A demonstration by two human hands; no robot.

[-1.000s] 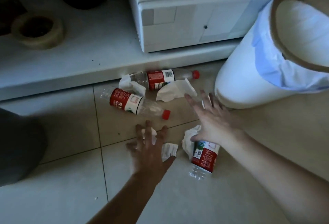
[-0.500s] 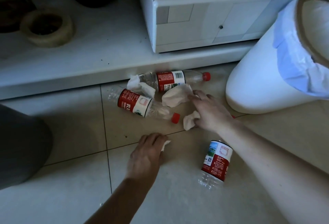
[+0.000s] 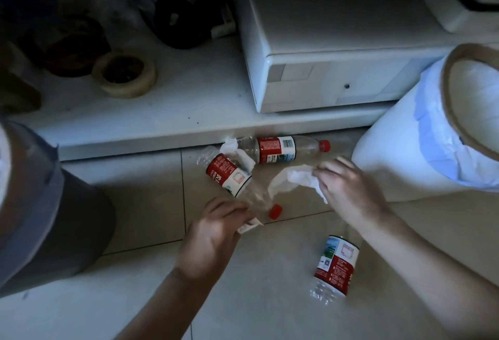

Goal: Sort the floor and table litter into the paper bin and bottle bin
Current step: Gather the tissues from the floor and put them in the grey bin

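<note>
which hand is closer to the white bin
Right. The right hand, holding crumpled tissue, is just beside the base of the white bin. The left hand, gripping a paper scrap, is farther off, beyond the bottles.

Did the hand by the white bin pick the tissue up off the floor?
Yes. The right hand now holds the tissue lifted off the floor tiles.

A home room is showing here: tiled floor, low white cabinet, lined waste bin standing beside it.
</note>
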